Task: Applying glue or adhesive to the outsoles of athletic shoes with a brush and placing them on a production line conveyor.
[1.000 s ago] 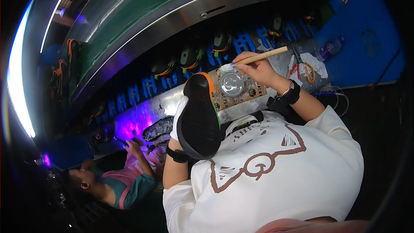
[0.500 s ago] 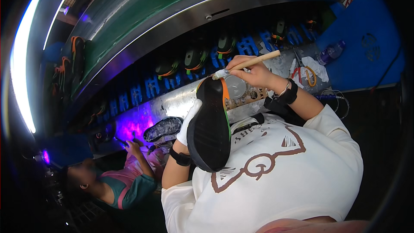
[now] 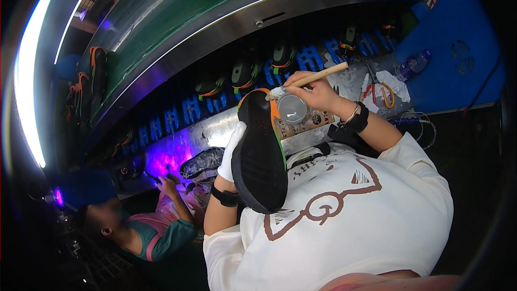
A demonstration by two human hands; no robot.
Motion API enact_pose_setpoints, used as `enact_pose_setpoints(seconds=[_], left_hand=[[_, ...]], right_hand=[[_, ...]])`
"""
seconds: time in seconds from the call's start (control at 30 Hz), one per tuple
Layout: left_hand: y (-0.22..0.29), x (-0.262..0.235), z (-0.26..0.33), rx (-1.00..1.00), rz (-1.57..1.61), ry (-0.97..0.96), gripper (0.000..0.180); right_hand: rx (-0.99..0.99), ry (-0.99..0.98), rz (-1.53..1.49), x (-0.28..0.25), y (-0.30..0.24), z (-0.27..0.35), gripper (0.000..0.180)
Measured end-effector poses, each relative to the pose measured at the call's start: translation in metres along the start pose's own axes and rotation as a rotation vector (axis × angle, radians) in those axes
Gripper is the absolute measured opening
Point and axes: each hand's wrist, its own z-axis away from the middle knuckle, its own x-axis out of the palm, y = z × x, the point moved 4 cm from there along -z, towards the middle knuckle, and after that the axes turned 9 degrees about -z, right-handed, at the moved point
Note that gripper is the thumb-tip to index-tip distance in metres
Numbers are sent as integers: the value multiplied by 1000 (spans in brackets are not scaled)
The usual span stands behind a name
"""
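Note:
My left hand, in a white glove, holds a black shoe with an orange and green edge, its sole side facing up. The fingers under the shoe are hidden. My bare right hand is closed around the wooden handle of a brush. The whitish bristles are at the orange edge near the shoe's far end; whether they touch it I cannot tell. Just below my right hand a round clear container stands on the bench. A loose dark sole lies left of my gloved hand.
Scissors with orange handles lie on white paper to the right, near a purple bottle. Several shoes stand on blue racks under the green machine. At lower left sits another person under purple light.
The shoe's far end has turned a little left and up, showing more of its orange edge. The brush has shifted slightly, and more of the round container shows.

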Motion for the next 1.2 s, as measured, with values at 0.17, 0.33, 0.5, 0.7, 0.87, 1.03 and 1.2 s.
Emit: enact_pose_setpoints(seconds=[0.17,0.33,0.5,0.7,0.87,1.03,1.2], left_hand=[[6,12,3,83,-163,63,40],[10,19,4,118,-295,49,40],[12,20,1,156,-339,66,43],[19,23,-1,188,-455,63,48],[27,27,-5,289,-478,89,44],[36,30,-4,284,-642,76,56],[46,32,-6,245,-699,103,66]], right_hand=[[111,-7,-111,4,-1,10,9],[172,-46,-307,9,-5,14,10],[200,4,-363,3,-7,7,8],[-53,158,-118,-1,-17,-12,8],[-65,-5,50,12,-28,-6,7],[-67,-62,9,17,-41,2,6],[-82,-155,-34,19,-59,10,5]])
